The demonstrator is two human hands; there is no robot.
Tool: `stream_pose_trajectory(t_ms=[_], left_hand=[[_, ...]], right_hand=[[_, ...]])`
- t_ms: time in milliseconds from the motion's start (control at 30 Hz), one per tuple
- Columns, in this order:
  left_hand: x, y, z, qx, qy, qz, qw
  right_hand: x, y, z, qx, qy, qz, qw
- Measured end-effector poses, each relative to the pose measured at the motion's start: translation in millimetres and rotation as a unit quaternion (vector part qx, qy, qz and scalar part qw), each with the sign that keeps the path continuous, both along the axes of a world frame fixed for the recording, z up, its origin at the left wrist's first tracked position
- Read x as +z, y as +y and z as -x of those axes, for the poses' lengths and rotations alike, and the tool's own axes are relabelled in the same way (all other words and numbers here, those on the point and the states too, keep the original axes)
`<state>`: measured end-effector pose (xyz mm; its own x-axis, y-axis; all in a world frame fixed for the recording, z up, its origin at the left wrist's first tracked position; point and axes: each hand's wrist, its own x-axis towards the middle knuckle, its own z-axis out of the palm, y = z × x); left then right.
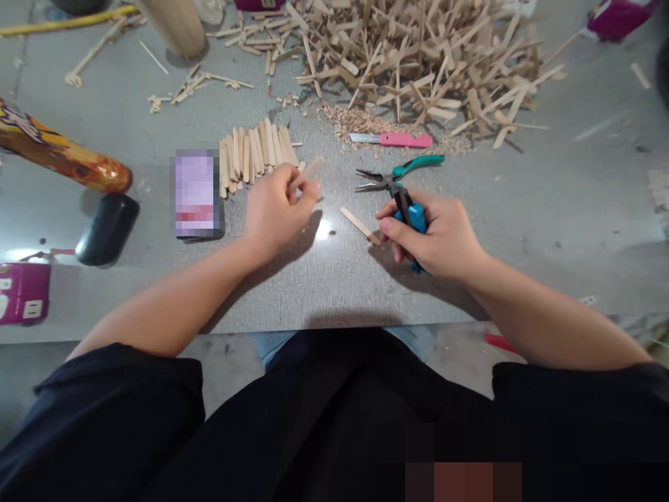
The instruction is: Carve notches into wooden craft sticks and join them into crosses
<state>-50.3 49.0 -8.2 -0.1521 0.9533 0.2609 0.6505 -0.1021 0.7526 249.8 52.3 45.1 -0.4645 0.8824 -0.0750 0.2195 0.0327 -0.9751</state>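
My left hand (282, 209) is closed in a pinch on a pale wooden craft stick (314, 166), slightly blurred, whose end sticks out past the fingertips. My right hand (436, 233) grips blue-handled pliers (412, 215); their dark head points away from me, and the fingers partly cover the handles. Just left of those fingers, a short craft stick (358, 224) lies slanted on the table. Beyond the right hand rest green-handled long-nose pliers (389, 180) with parted jaws. A row of craft sticks (256, 153) lies side by side behind my left hand.
A large heap of wooden sticks (418, 56) covers the back, with shavings (352, 122) and a pink knife (405, 140) before it. Leftward are a phone (196, 194), a dark rounded case (108, 230), an orange tube (57, 150) and a purple box (24, 293).
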Motion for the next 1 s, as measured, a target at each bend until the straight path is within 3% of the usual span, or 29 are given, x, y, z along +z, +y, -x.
stream_pose_trajectory(t_ms=[133, 200, 467, 533, 600, 633, 733, 767, 833, 900, 1000], left_hand=[[-9.0, 25, 36, 0.074, 0.156, 0.033, 0.984], [-11.8, 28, 44, 0.090, 0.167, 0.049, 0.981], [-2.9, 26, 33, 0.012, 0.138, 0.123, 0.983], [2.8, 20, 25, -0.032, 0.091, 0.134, 0.986], [7.9, 9, 11, -0.094, -0.019, 0.129, 0.987], [9.9, 2, 2, -0.127, -0.095, 0.126, 0.979], [12.6, -22, -29, -0.180, -0.163, 0.130, 0.961], [12.5, -30, -38, -0.204, -0.194, 0.137, 0.950], [12.2, -43, -53, -0.262, -0.312, 0.162, 0.899], [12.3, -51, -62, -0.271, -0.361, 0.163, 0.877], [13.8, -56, -66, -0.273, -0.380, 0.163, 0.869]], right_hand=[[-1.3, 8, 0, -0.024, 0.015, -0.017, 0.999], [-3.6, 13, -1, -0.037, 0.025, -0.024, 0.999], [-14.1, 20, 4, -0.014, 0.047, -0.039, 0.998], [-14.1, 20, 5, -0.011, 0.051, -0.034, 0.998], [-12.8, 18, 7, -0.020, 0.055, -0.017, 0.998], [-11.8, 16, 8, -0.027, 0.059, -0.006, 0.998], [-7.9, 5, 15, -0.035, 0.084, 0.031, 0.995], [-6.5, 0, 19, -0.029, 0.095, 0.042, 0.994], [-4.3, -12, 26, -0.016, 0.123, 0.056, 0.991], [-3.2, -22, 33, -0.001, 0.155, 0.064, 0.986], [-4.1, -31, 38, 0.017, 0.186, 0.075, 0.980]])
